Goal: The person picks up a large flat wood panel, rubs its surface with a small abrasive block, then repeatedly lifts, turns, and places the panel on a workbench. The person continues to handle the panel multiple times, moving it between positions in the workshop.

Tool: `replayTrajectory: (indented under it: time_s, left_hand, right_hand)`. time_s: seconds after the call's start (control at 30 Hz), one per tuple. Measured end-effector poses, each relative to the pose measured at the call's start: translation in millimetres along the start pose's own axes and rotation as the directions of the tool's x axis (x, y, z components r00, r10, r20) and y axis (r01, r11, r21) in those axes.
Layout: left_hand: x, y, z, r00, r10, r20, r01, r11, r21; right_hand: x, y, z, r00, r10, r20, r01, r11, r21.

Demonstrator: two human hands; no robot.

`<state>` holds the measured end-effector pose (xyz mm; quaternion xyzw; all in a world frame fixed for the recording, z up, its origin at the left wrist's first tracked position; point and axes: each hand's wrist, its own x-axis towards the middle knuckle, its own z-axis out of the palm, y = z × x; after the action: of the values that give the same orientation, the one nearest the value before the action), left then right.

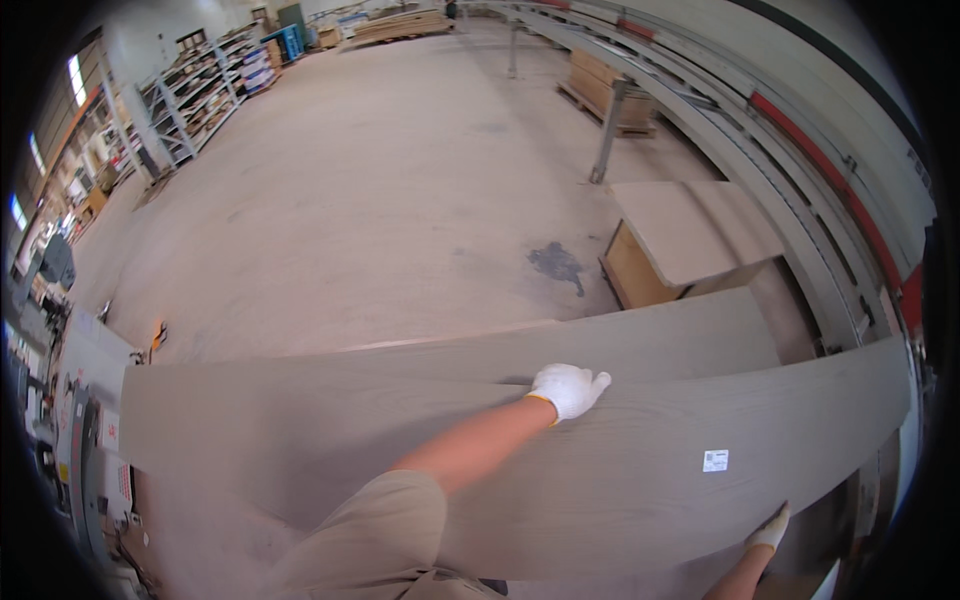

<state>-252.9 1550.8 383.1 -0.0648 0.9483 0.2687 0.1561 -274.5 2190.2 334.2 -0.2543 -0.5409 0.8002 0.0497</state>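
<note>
A large grey wood-grain panel (620, 470) lies across the view in front of me, with a small white sticker (715, 460) near its right part. My left hand (570, 388), in a white glove, is curled over the panel's far edge. My right hand (768, 530), also gloved, holds the near edge at the lower right; only its fingers show. A second grey panel (660, 335) of the same kind lies just behind the first, partly covered by it.
A stack of pale boards (680, 240) stands beyond the panels on the right. A long metal conveyor frame (800, 190) with red trim curves along the right side on a steel post (608, 140). Shelving racks (200, 90) line the far left. A dark stain (555, 262) marks the concrete floor.
</note>
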Motion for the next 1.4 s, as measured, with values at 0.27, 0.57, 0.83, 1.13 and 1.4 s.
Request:
replayTrajectory:
  time_s: [0.27, 0.57, 0.83, 1.13, 1.4]
  left_hand:
    - [3.1, -10.7, -11.3, 0.998, -0.029, 0.058, 0.028, 0.999, 0.018]
    - [-65.3, -168.9, -62.1, 0.950, -0.285, -0.127, 0.306, 0.932, 0.195]
    - [-199.8, -375.2, -81.2, 0.833, -0.297, -0.466, 0.350, 0.936, 0.028]
    - [-366.2, -500.5, -134.4, 0.763, -0.283, -0.582, 0.374, 0.926, 0.041]
    - [-469.6, -516.9, -149.6, 0.746, -0.463, -0.479, 0.527, 0.850, -0.001]
  right_hand:
    - [-8.8, 11.7, -1.9, 0.978, -0.133, -0.160, 0.088, 0.961, -0.262]
    - [-181.9, 109.2, 136.3, 0.971, 0.137, -0.197, -0.115, 0.986, 0.120]
    - [-365.8, 189.6, 231.8, 0.899, 0.404, -0.170, -0.348, 0.894, 0.282]
    - [-479.4, 297.5, 253.1, 0.845, 0.524, -0.108, -0.502, 0.846, 0.181]
    - [-538.5, 291.5, 290.7, 0.795, 0.596, -0.113, -0.598, 0.801, 0.021]
